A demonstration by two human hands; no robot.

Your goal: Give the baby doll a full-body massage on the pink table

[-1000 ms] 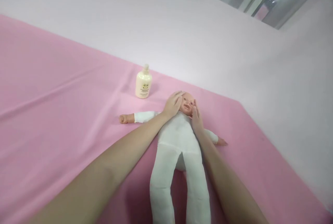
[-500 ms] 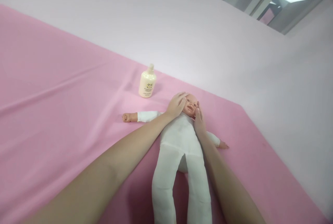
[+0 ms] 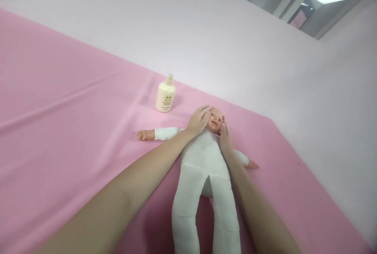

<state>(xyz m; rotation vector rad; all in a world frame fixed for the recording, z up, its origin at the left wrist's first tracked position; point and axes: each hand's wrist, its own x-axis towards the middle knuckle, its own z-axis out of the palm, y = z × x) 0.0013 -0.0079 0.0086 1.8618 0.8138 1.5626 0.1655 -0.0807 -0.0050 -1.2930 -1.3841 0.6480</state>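
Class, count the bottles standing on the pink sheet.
1. The cream bottle stands upright on the pink sheet, beyond the doll, apart from it. No others show.

Doll (image 3: 203, 159) lies on its back on the desk (image 3: 59, 128), head toward the wall. Bottle (image 3: 165, 95) stands behind-left of the head. Left hand (image 3: 199, 120) and right hand (image 3: 224, 139) flank the head, touching.

one view only, from a camera worn on the person's head. it looks forward and down along both forearms, tilted so the far wall (image 3: 206, 37) slants across the top. the pink cloth (image 3: 59, 128) fills the near and left part; the doll (image 3: 206, 159) lies close, just right of centre, its legs cut off by the near edge. a ceiling strip shows far right.
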